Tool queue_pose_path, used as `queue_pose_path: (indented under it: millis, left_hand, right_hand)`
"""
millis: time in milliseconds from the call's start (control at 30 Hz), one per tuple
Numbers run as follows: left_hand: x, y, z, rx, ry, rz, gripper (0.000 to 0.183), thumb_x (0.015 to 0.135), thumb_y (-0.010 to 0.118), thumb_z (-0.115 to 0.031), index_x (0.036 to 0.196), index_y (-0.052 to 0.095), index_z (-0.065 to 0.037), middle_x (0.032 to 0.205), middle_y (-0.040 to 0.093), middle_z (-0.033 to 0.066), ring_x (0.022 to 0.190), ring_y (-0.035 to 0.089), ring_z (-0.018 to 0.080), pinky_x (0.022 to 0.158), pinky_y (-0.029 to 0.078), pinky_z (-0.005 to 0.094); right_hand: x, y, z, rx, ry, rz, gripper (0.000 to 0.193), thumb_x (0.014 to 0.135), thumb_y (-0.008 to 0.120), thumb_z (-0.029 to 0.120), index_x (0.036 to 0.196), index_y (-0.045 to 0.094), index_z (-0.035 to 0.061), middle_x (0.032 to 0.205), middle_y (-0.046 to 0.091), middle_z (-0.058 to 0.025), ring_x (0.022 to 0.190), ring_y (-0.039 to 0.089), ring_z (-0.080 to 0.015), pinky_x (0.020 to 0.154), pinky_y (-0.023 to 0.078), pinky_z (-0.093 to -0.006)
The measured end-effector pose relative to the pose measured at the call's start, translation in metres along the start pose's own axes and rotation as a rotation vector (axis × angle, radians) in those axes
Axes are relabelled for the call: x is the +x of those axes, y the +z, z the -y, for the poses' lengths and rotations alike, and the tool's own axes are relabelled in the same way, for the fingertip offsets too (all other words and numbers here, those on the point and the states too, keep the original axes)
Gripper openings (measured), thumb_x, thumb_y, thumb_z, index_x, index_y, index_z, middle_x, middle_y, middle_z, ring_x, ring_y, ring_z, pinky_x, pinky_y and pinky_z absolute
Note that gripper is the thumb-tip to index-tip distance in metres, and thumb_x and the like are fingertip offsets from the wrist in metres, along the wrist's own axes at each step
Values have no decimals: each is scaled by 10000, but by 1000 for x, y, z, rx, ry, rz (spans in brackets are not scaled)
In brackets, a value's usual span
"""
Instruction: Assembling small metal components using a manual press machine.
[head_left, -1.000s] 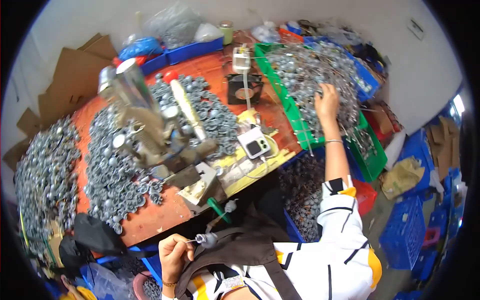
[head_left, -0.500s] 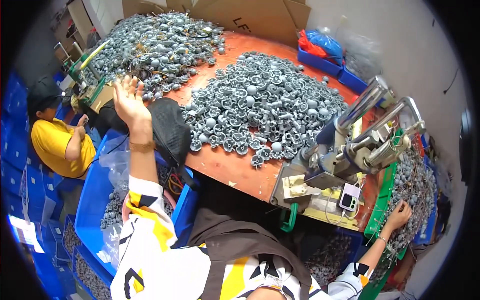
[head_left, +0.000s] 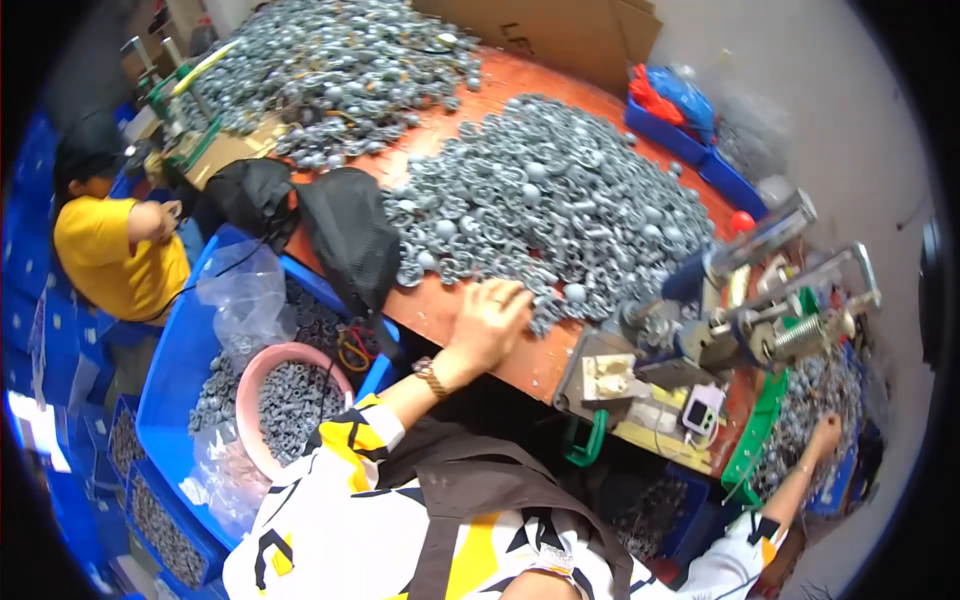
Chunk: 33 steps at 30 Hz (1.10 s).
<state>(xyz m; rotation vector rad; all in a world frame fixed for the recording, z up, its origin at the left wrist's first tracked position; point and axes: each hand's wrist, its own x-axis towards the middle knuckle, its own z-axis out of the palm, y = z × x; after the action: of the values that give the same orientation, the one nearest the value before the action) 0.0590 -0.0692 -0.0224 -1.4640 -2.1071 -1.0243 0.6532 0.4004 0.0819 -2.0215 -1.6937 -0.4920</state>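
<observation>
My left hand (head_left: 490, 325) is at the near edge of an orange-red tabletop (head_left: 425, 308). Its fingers are curled and close together against the front of a heap of grey plastic parts (head_left: 560, 200), cups and balls among them; what lies under the fingertips is hidden. Far to the right, my right hand (head_left: 826, 437) reaches into a green bin (head_left: 757, 440) of small grey parts with thin stems (head_left: 800, 420). It is small and blurred there, and its fingers do not show clearly. Between my hands stands a metal lever press (head_left: 715, 335) clamped to the table edge.
A second grey heap (head_left: 340, 70) lies at the back left, near a black mesh bag (head_left: 350, 235). At left, a blue tub (head_left: 170, 400) holds a pink basin (head_left: 250, 400) and plastic bags. A person in yellow (head_left: 120, 250) sits beyond. A small white device (head_left: 703, 408) lies beside the press.
My left hand was raised open above the black bag; it has come down and right to the near edge of the heap. My right hand stays at the green bin, shifted slightly.
</observation>
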Motion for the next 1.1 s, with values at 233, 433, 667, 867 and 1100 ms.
queue_pose_path:
  millis: [233, 433, 667, 867, 1100]
  left_hand:
    - [-7, -1, -11, 46, 193, 26, 414, 759, 577, -78, 1173, 592, -60, 1195, 560, 108, 1139, 508, 272, 991, 370, 437]
    - [-14, 0, -5, -63, 275, 89, 383, 771, 614, -135, 1146, 592, -61, 1156, 581, 97, 1082, 548, 244, 909, 416, 409]
    - [-9, 22, -22, -100, 254, 192, 279, 763, 673, -160, 1012, 614, -50, 1012, 612, 88, 911, 586, 235, 807, 447, 370]
    - [-14, 9, -17, -433, -57, -37, 250, 735, 737, -76, 934, 617, 15, 1088, 646, 172, 952, 647, 298, 771, 535, 354]
    - [72, -50, 121, -588, -715, -524, 234, 895, 651, -142, 719, 632, 11, 707, 663, 40, 642, 600, 73, 599, 478, 223]
  right_hand:
    - [-25, 13, -20, 525, -249, -292, 281, 948, 527, 230, 1066, 696, 39, 959, 704, -136, 845, 656, -243, 784, 494, -344]
    - [-179, -79, 67, 715, -587, -530, 318, 962, 516, 148, 1265, 590, 83, 1063, 667, -62, 877, 622, -209, 818, 494, -329]
    - [-195, -38, 23, 2000, 473, 781, 336, 961, 536, 127, 1297, 535, 135, 997, 626, -32, 815, 558, -116, 795, 472, -268]
    - [-252, -121, 113, 2122, 596, 810, 330, 993, 485, 310, 1174, 535, 39, 756, 487, 3, 670, 419, -110, 748, 418, -286]
    - [-259, -138, 122, 2326, 447, 711, 398, 993, 447, 407, 770, 482, 79, 595, 336, -5, 579, 333, -136, 709, 402, -301]
